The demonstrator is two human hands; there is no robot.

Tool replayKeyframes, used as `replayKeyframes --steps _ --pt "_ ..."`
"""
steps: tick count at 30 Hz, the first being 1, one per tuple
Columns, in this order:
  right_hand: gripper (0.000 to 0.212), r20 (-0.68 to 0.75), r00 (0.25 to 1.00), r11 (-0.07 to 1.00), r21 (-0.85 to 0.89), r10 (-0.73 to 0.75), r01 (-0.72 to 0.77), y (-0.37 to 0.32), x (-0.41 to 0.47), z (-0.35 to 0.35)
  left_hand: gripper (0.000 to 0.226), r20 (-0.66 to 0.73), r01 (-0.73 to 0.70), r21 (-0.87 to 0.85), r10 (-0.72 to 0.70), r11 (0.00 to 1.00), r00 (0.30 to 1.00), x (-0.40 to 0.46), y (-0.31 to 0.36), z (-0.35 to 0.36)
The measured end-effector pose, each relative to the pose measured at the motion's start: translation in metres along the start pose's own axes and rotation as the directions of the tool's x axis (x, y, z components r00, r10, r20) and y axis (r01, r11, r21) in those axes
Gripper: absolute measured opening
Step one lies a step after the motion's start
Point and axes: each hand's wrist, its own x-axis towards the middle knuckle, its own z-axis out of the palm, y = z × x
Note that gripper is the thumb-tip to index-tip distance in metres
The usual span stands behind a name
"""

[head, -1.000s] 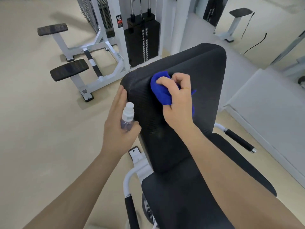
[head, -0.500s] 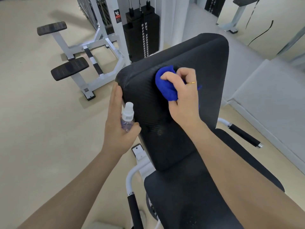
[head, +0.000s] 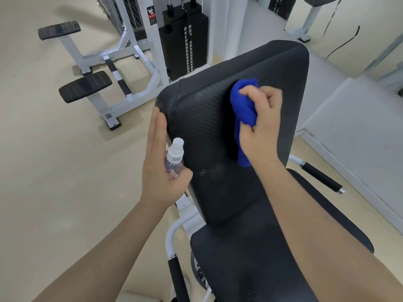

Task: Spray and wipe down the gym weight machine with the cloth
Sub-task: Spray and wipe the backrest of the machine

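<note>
The weight machine's black back pad (head: pixel 209 131) stands upright in front of me, with its black seat (head: pixel 246 264) below. My right hand (head: pixel 260 127) grips a bunched blue cloth (head: pixel 243 107) and presses it against the upper right part of the pad. My left hand (head: pixel 160 168) holds a small clear spray bottle (head: pixel 174 159) with a white cap between thumb and palm. Its straight fingers lie along the pad's left edge.
White side handles with black grips (head: pixel 320 177) flank the seat. A black weight stack (head: pixel 185 35) in a white frame stands behind the pad. Two black footplates (head: pixel 85 86) on white legs sit on the beige floor at the left. A grey platform (head: pixel 357 136) lies at the right.
My right hand has carried the cloth across the pad from its upper left toward the upper right. The left hand and bottle have stayed at the pad's left edge.
</note>
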Motion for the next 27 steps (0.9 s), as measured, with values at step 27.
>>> replayKeyframes --steps 27 --pt "0.058 0.109 0.993 0.999 -0.032 0.047 -0.043 0.022 -0.036 -0.007 0.098 -0.124 0.239 0.106 -0.225 0.965 0.966 -0.011 0.028 0.012"
